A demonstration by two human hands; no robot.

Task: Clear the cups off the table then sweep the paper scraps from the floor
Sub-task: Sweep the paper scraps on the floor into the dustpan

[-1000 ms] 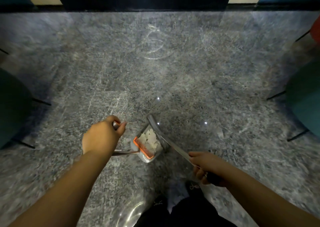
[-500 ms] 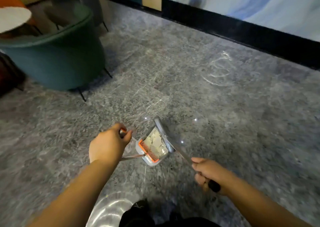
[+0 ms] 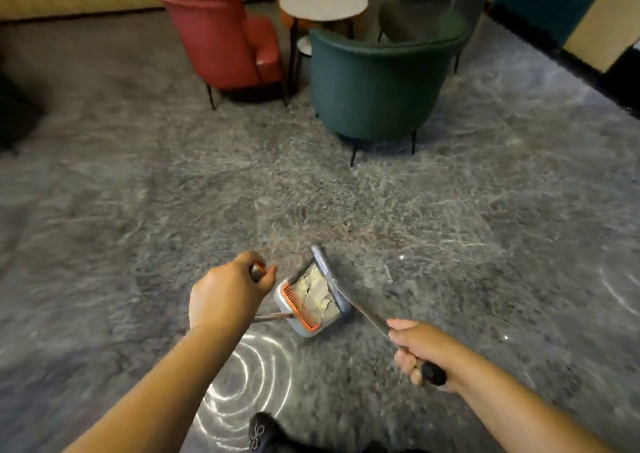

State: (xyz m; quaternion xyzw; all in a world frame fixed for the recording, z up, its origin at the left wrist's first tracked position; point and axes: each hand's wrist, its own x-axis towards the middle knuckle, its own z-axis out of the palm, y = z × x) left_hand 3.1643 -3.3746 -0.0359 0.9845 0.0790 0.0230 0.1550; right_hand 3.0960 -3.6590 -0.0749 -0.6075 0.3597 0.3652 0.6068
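Floor [image 3: 485,210]: grey marbled stone, glossy, with ring-shaped light reflections near the person's feet. Far side of the room holds a red armchair [image 3: 221,33], a dark green tub chair [image 3: 377,82] and a grey chair [image 3: 426,6] grouped round a small round white-topped counter [image 3: 323,2]; nothing visible on its top. Wall panels in cream, orange and teal behind. Left hand [image 3: 225,297] grips the dustpan handle. Dustpan [image 3: 304,300], grey with an orange comb, sits low over the floor, holding the paper scraps [image 3: 317,290]. Right hand [image 3: 420,352] is closed round the broom handle; broom [image 3: 329,279] head touches the pan's open edge.
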